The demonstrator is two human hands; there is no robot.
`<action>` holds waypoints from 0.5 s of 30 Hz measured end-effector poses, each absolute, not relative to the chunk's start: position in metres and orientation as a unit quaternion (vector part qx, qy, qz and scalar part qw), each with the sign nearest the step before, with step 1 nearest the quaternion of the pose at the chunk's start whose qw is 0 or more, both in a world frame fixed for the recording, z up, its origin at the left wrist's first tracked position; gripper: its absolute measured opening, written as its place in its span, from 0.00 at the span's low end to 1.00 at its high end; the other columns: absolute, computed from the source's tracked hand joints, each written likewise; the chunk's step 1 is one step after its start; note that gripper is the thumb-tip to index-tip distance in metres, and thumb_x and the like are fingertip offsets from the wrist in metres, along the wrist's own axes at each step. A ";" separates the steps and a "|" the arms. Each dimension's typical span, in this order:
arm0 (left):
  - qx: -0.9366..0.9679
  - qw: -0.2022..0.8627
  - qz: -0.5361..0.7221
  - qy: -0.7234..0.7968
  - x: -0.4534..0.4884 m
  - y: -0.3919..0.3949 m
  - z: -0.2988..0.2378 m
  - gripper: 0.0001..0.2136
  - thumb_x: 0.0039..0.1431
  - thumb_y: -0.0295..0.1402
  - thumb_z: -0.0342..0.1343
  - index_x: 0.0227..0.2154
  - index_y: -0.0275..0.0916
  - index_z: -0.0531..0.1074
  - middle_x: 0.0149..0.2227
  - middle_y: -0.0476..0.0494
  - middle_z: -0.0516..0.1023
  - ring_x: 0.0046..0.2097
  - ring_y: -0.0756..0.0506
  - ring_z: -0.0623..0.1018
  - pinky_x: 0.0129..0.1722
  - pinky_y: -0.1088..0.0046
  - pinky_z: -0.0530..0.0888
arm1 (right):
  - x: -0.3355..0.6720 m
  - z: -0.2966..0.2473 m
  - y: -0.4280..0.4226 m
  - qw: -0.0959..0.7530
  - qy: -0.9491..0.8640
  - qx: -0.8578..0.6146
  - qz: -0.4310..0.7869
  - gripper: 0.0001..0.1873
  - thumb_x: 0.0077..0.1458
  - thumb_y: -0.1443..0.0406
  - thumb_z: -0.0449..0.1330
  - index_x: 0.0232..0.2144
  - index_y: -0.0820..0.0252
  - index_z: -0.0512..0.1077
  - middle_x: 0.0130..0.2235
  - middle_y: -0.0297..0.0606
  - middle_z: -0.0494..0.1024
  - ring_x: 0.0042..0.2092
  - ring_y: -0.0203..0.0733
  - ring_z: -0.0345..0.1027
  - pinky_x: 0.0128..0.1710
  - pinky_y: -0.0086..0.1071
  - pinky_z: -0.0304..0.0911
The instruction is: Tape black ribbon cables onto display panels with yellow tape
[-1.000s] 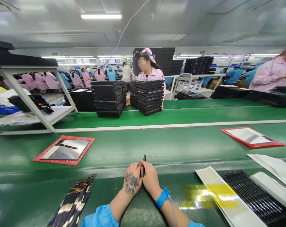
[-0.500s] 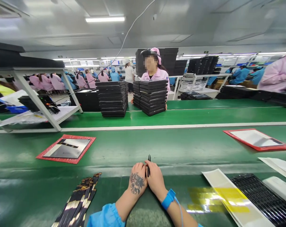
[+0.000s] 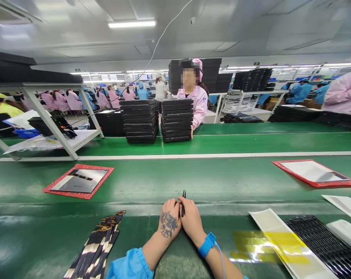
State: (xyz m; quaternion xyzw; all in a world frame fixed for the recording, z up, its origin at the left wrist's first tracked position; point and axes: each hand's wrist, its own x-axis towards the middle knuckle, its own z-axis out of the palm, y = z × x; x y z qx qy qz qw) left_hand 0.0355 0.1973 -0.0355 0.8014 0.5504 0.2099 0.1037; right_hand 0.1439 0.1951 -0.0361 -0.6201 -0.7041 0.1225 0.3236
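My left hand [image 3: 168,221] and my right hand [image 3: 190,221] rest side by side on the green bench edge, fingers curled. Black tweezers [image 3: 183,202] stick up between them, held in my right hand; the left hand's fingers press against it. A blue wrist strap [image 3: 206,244] with a cord circles my right wrist. A pile of black and gold flex strips [image 3: 97,246] lies to the left. A red-framed panel [image 3: 79,181] sits on the belt at left, another red-framed panel [image 3: 316,173] at right.
A black ribbed tray [image 3: 323,244] and white sheets [image 3: 279,242] lie at the right. Across the belt a person in pink [image 3: 195,99] holds a stack of black trays [image 3: 177,120] beside a second stack [image 3: 140,121]. A white shelf frame [image 3: 52,128] stands at left.
My hands have stayed still with the tweezers. The person across the belt has squared up the stack of trays. Both red-framed panels have barely shifted in view as my head turned.
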 end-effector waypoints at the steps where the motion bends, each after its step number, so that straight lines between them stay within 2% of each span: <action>1: 0.800 0.105 0.209 0.552 0.036 0.197 -0.035 0.12 0.61 0.28 0.45 0.43 0.36 0.71 0.42 0.40 0.70 0.45 0.44 0.69 0.49 0.66 0.68 | 0.144 -0.036 0.196 0.322 -0.705 -0.620 0.122 0.16 0.57 0.72 0.49 0.45 0.59 0.72 0.42 0.43 0.77 0.44 0.45 0.68 0.45 0.37 0.64; 15: 0.804 0.123 0.195 0.548 0.035 0.197 -0.031 0.13 0.60 0.27 0.44 0.44 0.36 0.71 0.42 0.40 0.70 0.46 0.44 0.68 0.49 0.65 0.67 | 0.145 -0.032 0.194 0.306 -0.714 -0.620 0.112 0.15 0.57 0.73 0.51 0.44 0.59 0.72 0.40 0.41 0.77 0.43 0.44 0.68 0.43 0.34 0.63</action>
